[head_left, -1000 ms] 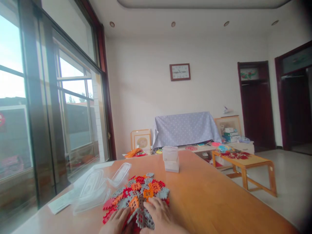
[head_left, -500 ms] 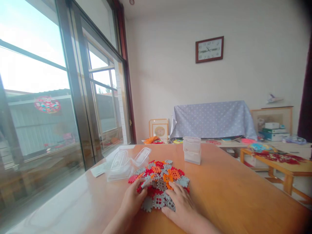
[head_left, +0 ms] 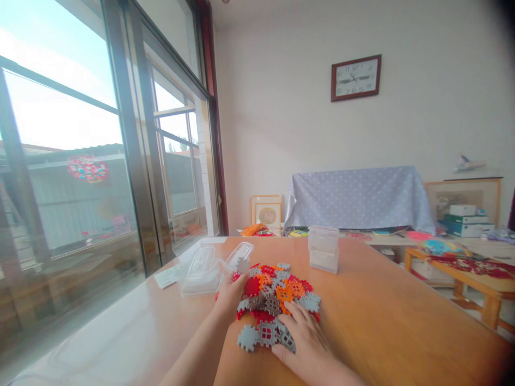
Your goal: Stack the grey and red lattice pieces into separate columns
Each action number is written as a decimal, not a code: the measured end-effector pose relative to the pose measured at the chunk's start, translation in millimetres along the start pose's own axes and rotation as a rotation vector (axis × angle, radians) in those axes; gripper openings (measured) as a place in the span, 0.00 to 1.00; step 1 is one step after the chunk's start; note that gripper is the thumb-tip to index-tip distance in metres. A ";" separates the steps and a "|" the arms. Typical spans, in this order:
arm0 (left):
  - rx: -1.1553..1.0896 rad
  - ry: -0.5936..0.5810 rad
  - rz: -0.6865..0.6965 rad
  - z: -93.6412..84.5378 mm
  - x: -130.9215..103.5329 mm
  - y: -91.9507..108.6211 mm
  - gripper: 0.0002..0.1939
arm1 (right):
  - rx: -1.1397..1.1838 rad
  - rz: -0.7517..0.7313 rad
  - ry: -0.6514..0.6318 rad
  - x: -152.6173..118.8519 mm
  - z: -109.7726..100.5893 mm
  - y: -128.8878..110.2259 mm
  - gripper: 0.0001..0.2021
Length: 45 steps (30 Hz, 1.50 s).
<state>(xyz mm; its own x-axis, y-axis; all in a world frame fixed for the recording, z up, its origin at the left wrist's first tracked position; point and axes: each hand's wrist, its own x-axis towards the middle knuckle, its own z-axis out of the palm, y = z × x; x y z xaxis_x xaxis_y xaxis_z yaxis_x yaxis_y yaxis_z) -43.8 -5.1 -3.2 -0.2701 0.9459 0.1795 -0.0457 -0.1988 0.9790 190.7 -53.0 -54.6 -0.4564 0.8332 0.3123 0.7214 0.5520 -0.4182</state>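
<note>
A home living room is indicated by a wall clock [head_left: 356,78], cloth-covered furniture [head_left: 358,197], framed pictures [head_left: 266,211] and large windows [head_left: 80,139].

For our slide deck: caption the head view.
Left hand and right hand rest on a pile of interlocking tiles on a wooden table.

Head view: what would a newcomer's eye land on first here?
First, the heap of red, orange and grey interlocking tiles in the middle of the wooden table, with the left hand on its left edge and the right hand flat on its near side. Just left of the heap lie clear plastic lids; behind it stands a stack of clear containers. A big window fills the left side.
</note>
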 end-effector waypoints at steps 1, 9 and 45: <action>0.019 -0.002 -0.007 5.3 4.5 1.2 0.23 | 0.000 -0.003 0.000 0.2 0.7 0.6 0.27; 0.059 -0.097 -0.025 37.0 29.8 7.1 0.29 | 0.009 -0.022 0.005 1.5 2.1 4.6 0.29; 0.567 0.157 0.298 -44.5 9.6 -54.8 0.14 | 0.264 0.386 0.389 36.4 -13.0 64.5 0.24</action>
<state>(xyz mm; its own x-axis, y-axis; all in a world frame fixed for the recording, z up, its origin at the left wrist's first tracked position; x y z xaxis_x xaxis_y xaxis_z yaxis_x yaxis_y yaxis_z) -86.7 3.5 -59.5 -0.3316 0.8141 0.4767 0.5551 -0.2401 0.7963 227.4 12.4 -59.2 0.0720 0.9287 0.3638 0.6208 0.2437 -0.7451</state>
